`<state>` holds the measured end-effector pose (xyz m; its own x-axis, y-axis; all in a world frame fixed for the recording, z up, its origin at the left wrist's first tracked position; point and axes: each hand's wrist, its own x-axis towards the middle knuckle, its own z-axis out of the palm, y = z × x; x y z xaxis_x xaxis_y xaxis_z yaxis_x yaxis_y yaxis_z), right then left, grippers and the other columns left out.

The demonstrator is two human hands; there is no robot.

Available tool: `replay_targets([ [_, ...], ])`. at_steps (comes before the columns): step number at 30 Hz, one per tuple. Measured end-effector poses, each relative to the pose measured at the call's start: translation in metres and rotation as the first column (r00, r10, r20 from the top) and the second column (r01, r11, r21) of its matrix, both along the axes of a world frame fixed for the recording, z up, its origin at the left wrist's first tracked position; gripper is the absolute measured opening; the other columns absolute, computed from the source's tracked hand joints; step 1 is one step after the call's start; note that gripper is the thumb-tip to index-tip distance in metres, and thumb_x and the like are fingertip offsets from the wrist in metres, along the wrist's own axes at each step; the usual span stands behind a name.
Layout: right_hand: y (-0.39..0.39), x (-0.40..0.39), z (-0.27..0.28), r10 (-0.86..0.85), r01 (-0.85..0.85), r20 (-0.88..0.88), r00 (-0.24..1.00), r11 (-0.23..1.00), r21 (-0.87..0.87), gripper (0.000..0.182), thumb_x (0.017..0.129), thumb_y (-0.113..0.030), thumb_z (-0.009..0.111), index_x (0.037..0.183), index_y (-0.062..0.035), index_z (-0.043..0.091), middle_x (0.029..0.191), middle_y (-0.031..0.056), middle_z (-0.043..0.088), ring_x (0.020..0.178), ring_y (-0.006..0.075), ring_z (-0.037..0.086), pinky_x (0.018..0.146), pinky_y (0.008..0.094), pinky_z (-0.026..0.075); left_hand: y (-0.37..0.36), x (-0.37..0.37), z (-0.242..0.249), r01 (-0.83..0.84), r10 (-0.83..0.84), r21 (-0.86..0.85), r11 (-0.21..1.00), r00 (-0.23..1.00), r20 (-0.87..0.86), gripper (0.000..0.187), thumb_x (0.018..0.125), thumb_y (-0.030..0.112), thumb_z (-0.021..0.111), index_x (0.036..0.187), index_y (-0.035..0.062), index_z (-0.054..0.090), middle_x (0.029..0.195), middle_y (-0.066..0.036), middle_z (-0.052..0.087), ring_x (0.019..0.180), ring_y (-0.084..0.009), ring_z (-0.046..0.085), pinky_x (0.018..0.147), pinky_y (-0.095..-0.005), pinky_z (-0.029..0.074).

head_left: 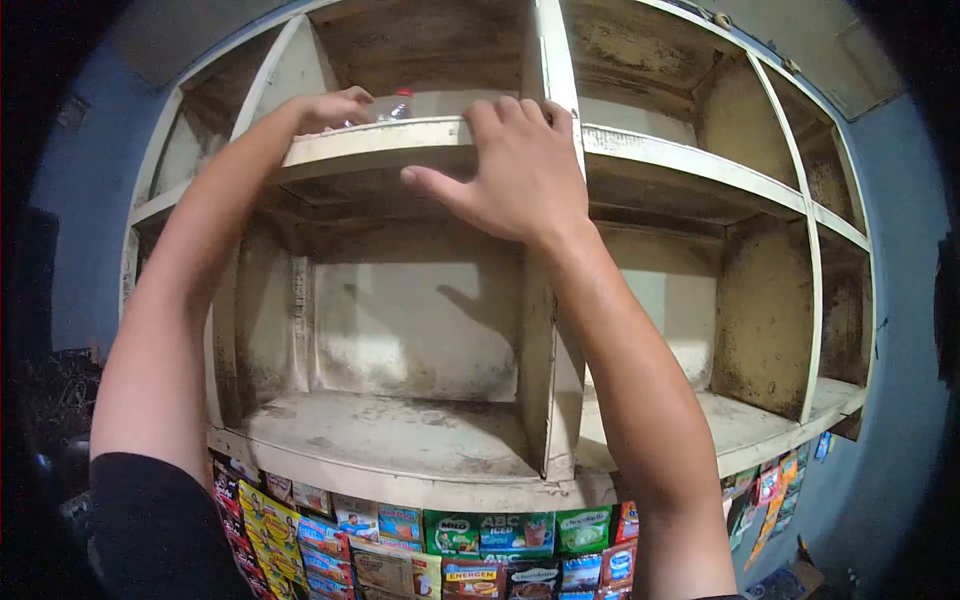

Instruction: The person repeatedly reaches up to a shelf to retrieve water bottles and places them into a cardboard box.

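My left hand (335, 108) reaches over the front edge of the upper middle compartment with its fingers curled inward. The shelf lip hides part of them, and whatever they hold cannot be made out. Close beside that hand, a clear plastic bottle (401, 108) with a red cap shows above the lip. My right hand (525, 165) rests against the shelf edge (390, 138), fingertips over the top and thumb stretched out to the left. It lies beside the upright divider (557, 60) and holds nothing.
The off-white wall shelf (420, 470) has several compartments with dark, stained panels. Below its bottom edge hang rows of colourful drink sachets (515, 535). A blue wall (910, 330) stands to the right, with dark clutter (60, 420) at the lower left.
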<state>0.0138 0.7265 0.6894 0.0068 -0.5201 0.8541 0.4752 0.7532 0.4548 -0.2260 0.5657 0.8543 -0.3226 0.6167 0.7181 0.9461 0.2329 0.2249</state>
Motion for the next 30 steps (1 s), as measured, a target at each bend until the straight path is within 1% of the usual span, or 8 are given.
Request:
replay_targets([
  [4, 0.000, 0.000, -0.001, -0.012, 0.013, 0.020, 1.000, 0.999, -0.034, 0.078, 0.079, -0.069, 0.055, 0.109, 0.0024, 0.062, 0.106, 0.0166, 0.063, 0.110, 0.0289, 0.056, 0.106, 0.0480, 0.029, 0.013, 0.023, 0.002, -0.346, 0.345, -0.071, 0.936, 0.938, -0.026, 0.082, 0.083, 0.038, 0.065, 0.148, 0.0079, 0.026, 0.148, -0.017, 0.034, 0.130, -0.0353, 0.040, 0.104, -0.0526, 0.036],
  [5, 0.000, -0.001, -0.001, 0.004, -0.004, 0.008, 1.000, 1.000, -0.027, 0.078, 0.079, -0.069, 0.054, 0.109, 0.0024, 0.062, 0.106, 0.0169, 0.063, 0.110, 0.0291, 0.056, 0.106, 0.0481, 0.028, 0.016, 0.033, 0.013, -0.360, 0.383, -0.268, 0.894, 0.923, 0.037, 0.073, 0.086, 0.035, 0.062, 0.145, 0.0057, 0.032, 0.148, -0.019, 0.036, 0.128, -0.0350, 0.043, 0.103, -0.0522, 0.038],
  [7, 0.002, -0.004, -0.001, 0.020, -0.020, -0.001, 1.000, 1.000, -0.023, 0.077, 0.080, -0.069, 0.054, 0.109, 0.0024, 0.062, 0.106, 0.0172, 0.063, 0.110, 0.0292, 0.055, 0.106, 0.0482, 0.028, 0.027, 0.046, 0.012, -0.302, 0.338, -0.284, 0.910, 0.937, 0.086, 0.069, 0.087, 0.034, 0.061, 0.144, 0.0045, 0.035, 0.146, -0.019, 0.038, 0.127, -0.0346, 0.045, 0.102, -0.0521, 0.039],
  [10, 0.005, -0.005, 0.001, 0.048, -0.047, -0.044, 0.998, 0.999, 0.016, 0.077, 0.080, -0.068, 0.054, 0.109, 0.0025, 0.063, 0.107, 0.0175, 0.062, 0.110, 0.0294, 0.055, 0.107, 0.0482, 0.027, 0.052, 0.062, 0.006, -0.332, 0.338, -0.217, 0.918, 0.941, -0.012, 0.062, 0.088, 0.033, 0.059, 0.140, 0.0041, 0.042, 0.143, -0.017, 0.044, 0.126, -0.0314, 0.047, 0.099, -0.0488, 0.043],
  [13, 0.004, -0.002, 0.001, 0.050, -0.050, 0.007, 0.999, 0.999, -0.023, 0.075, 0.081, -0.066, 0.054, 0.110, 0.0022, 0.062, 0.106, 0.0170, 0.062, 0.111, 0.0287, 0.055, 0.108, 0.0474, 0.026, 0.074, 0.047, 0.015, -0.324, 0.261, -0.210, 0.922, 0.923, -0.281, 0.058, 0.087, 0.033, 0.060, 0.137, 0.0057, 0.048, 0.138, -0.012, 0.051, 0.119, -0.0258, 0.053, 0.094, -0.0443, 0.045],
  [20, 0.002, 0.000, 0.001, 0.021, -0.022, -0.008, 1.000, 0.999, -0.043, 0.074, 0.081, -0.069, 0.053, 0.111, -0.0015, 0.061, 0.110, 0.0162, 0.061, 0.113, 0.0284, 0.053, 0.108, 0.0435, 0.026, 0.061, 0.042, 0.014, -0.345, 0.241, -0.312, 0.885, 0.914, -0.326, 0.054, 0.084, 0.031, 0.063, 0.132, 0.0064, 0.054, 0.127, -0.009, 0.061, 0.107, -0.0210, 0.059, 0.092, -0.0402, 0.044],
  [26, 0.003, 0.002, 0.000, 0.010, -0.009, 0.017, 1.000, 0.998, -0.058, 0.071, 0.084, -0.066, 0.050, 0.110, -0.0010, 0.062, 0.108, 0.0161, 0.062, 0.111, 0.0269, 0.054, 0.107, 0.0458, 0.026, 0.047, 0.048, 0.002, -0.303, 0.120, -0.281, 0.911, 0.844, -0.523, 0.057, 0.083, 0.035, 0.064, 0.130, 0.0043, 0.054, 0.130, -0.016, 0.058, 0.114, -0.0273, 0.058, 0.094, -0.0394, 0.044],
  [30, 0.004, 0.002, 0.000, 0.044, -0.044, 0.022, 0.999, 0.999, -0.021, 0.070, 0.084, -0.066, 0.049, 0.111, -0.0031, 0.062, 0.110, 0.0156, 0.062, 0.113, 0.0266, 0.054, 0.108, 0.0449, 0.025, 0.021, 0.063, -0.019, -0.360, 0.220, -0.128, 0.924, 0.776, -0.592, 0.064, 0.083, 0.041, 0.062, 0.134, 0.0047, 0.050, 0.135, -0.019, 0.053, 0.122, -0.0332, 0.053, 0.099, -0.0412, 0.042],
])
